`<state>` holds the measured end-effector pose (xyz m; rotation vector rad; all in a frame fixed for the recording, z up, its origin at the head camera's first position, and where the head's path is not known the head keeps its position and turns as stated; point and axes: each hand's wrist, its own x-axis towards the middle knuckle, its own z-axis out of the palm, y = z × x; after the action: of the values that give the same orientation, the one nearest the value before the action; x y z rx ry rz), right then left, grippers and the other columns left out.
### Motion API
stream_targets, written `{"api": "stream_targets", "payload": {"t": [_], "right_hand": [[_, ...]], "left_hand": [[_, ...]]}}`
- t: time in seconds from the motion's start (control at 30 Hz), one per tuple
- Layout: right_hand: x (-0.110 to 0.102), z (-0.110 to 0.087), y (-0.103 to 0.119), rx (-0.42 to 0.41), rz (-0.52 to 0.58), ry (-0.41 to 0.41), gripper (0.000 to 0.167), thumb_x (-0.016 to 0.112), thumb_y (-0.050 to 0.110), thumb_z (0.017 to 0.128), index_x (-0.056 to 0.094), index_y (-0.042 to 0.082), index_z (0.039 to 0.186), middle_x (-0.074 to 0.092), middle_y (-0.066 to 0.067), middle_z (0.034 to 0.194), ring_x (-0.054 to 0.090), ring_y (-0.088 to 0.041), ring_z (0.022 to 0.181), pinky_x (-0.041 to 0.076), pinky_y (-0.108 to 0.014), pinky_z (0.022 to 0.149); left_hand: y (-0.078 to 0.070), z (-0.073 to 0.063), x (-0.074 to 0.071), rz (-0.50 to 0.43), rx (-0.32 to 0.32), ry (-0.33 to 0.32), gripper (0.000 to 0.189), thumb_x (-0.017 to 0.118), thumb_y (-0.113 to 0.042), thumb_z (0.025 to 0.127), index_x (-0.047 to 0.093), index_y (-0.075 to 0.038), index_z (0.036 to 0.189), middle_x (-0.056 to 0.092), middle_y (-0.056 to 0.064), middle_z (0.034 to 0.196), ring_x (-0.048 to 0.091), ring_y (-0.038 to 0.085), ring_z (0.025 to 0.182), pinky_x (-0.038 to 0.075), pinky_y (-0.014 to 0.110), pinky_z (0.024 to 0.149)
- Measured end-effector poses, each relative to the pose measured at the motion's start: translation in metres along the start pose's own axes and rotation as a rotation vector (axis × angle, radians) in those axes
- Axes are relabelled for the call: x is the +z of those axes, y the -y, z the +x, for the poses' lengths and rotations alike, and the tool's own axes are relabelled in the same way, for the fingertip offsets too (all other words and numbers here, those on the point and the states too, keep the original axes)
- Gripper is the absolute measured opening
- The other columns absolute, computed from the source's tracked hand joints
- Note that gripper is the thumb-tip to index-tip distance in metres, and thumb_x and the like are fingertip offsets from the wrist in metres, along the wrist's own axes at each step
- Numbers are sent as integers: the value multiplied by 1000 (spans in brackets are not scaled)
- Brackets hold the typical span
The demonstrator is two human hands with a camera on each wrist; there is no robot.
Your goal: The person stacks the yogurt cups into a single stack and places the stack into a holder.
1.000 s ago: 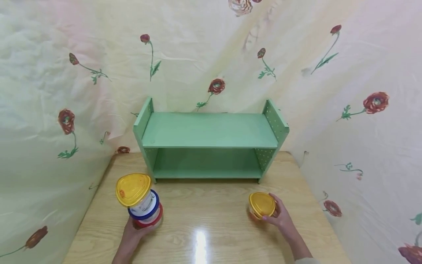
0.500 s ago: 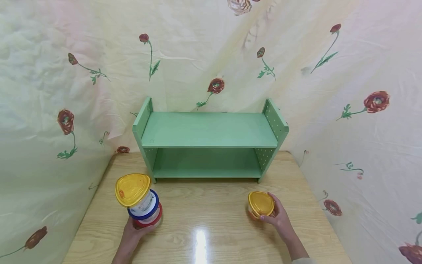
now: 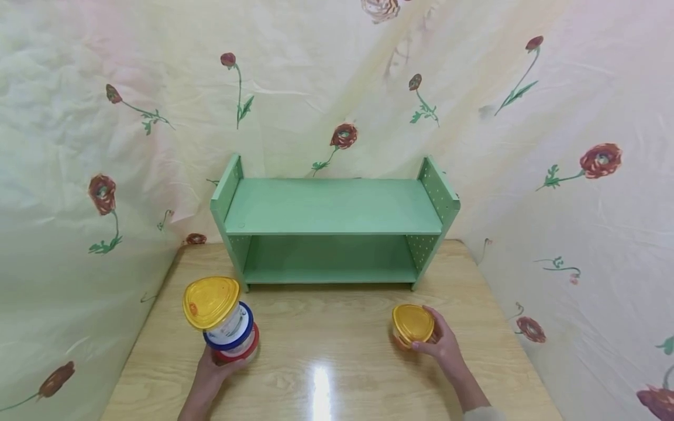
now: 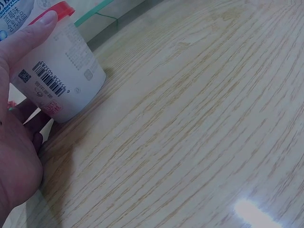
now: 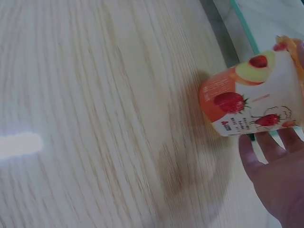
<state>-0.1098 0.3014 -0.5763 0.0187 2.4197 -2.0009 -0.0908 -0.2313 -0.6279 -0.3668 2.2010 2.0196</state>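
My left hand point(image 3: 213, 371) grips a white plastic tub with a red lid point(image 3: 249, 349) at the table's left. On it stands a blue-lidded tub point(image 3: 229, 344), and a yellow-lidded tub point(image 3: 212, 302) tops the stack. The left wrist view shows the thumb over the red rim and a barcode on the bottom tub point(image 4: 66, 71). At the right, my right hand point(image 3: 444, 348) holds another yellow-lidded tub point(image 3: 413, 323) between thumb and fingers. Strawberries are printed on this tub point(image 5: 242, 97) in the right wrist view, where its base is low, at or close to the tabletop.
A green two-tier shelf point(image 3: 334, 204) stands at the back of the wooden table point(image 3: 326, 327), behind both hands. Flower-printed cloth point(image 3: 295, 88) hangs behind it and along both sides. A bright light reflection point(image 3: 321, 392) lies on the front of the table.
My right hand has shifted slightly left with its yellow-lidded tub. The left hand and its stack stay nearly still. The head view has drifted a little.
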Motion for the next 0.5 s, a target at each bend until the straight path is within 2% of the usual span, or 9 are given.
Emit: {"api": "stream_targets", "payload": {"t": [0.13, 0.23, 0.4, 0.5], "right_hand": [[11, 3, 5, -2, 8, -33, 92, 80, -5, 76, 31, 2, 154, 39, -25, 152, 50, 4, 118, 42, -11, 97], [24, 6, 11, -4, 9, -41, 89, 81, -5, 76, 34, 2, 152, 43, -23, 148, 52, -4, 118, 45, -14, 94], [50, 10, 16, -13, 19, -3, 90, 83, -6, 74, 36, 1, 150, 47, -23, 144, 53, -25, 119, 50, -20, 91], [66, 11, 19, -11, 32, 25, 91, 85, -5, 73, 36, 0, 150, 47, -23, 144, 52, -34, 122, 51, -22, 92]], "left_hand": [[1, 1, 0, -3, 12, 2, 108, 87, -16, 79, 15, -12, 159, 32, 18, 157, 29, 37, 144, 22, 56, 119], [2, 2, -1, -8, 18, 1, 107, 87, -15, 79, 16, -12, 159, 32, 18, 157, 29, 36, 144, 22, 54, 119], [2, 1, -1, -2, 19, -3, 107, 87, -15, 79, 16, -11, 159, 32, 18, 156, 30, 37, 143, 22, 55, 119], [2, 0, 0, 2, 30, -5, 105, 87, -14, 79, 18, -10, 158, 34, 19, 155, 31, 37, 143, 23, 55, 118]]}}
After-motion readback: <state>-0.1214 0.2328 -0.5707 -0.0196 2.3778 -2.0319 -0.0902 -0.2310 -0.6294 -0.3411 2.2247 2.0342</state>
